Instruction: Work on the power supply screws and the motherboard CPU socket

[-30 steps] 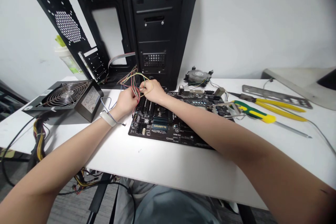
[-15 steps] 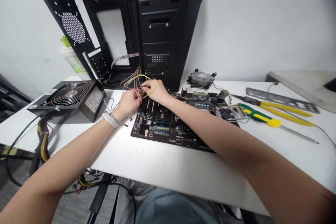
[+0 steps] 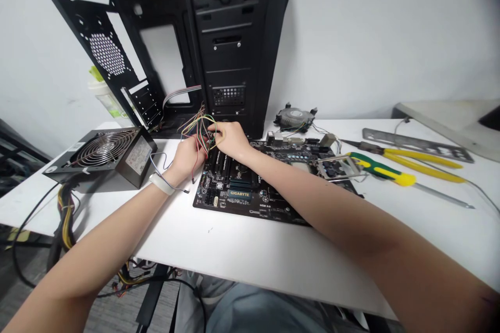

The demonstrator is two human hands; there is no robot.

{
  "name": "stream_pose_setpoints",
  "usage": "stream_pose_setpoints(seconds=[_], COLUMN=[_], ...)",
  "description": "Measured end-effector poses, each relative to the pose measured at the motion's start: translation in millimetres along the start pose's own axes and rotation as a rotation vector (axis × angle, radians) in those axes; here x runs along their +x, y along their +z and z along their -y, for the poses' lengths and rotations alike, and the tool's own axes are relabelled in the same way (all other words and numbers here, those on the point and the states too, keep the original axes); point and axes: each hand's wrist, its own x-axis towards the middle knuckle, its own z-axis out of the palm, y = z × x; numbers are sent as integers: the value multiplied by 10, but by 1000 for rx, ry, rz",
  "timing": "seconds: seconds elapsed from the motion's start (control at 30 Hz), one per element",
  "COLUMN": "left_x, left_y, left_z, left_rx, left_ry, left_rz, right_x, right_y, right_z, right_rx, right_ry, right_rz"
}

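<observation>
Thin coloured wires (image 3: pixel 200 124) come from the black computer case (image 3: pixel 234 70) and bunch between my two hands. My left hand (image 3: pixel 188 156) has its fingers closed on the bundle, at the left back edge of the motherboard (image 3: pixel 240 195). Pinched on the same wires is my right hand (image 3: pixel 230 138), over the board's back left part. The fingertips are partly covered by wires. A blue wire hangs across my left wrist, and a red wire end dangles beside my left hand.
The power supply (image 3: pixel 105 153) sits at the left with its cables hanging down. At the right lie a CPU fan (image 3: pixel 296 117), a green and yellow screwdriver (image 3: pixel 383 171), yellow-handled pliers (image 3: pixel 424 158) and a metal plate (image 3: pixel 420 143).
The view has shifted slightly, so the case and board appear a little further left. Both hands stay at the wires, with small finger movements.
</observation>
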Motion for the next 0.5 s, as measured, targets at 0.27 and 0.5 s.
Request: stream_pose_setpoints(seconds=[0.27, 0.5], left_x=[7, 29], left_y=[-5, 1], left_z=[-42, 6], left_rx=[-52, -52], left_ry=[75, 89], left_rz=[30, 62], right_x=[-51, -1], right_y=[-55, -6], right_z=[49, 23], right_rx=[-88, -80], right_ry=[29, -53], right_rz=[-34, 127])
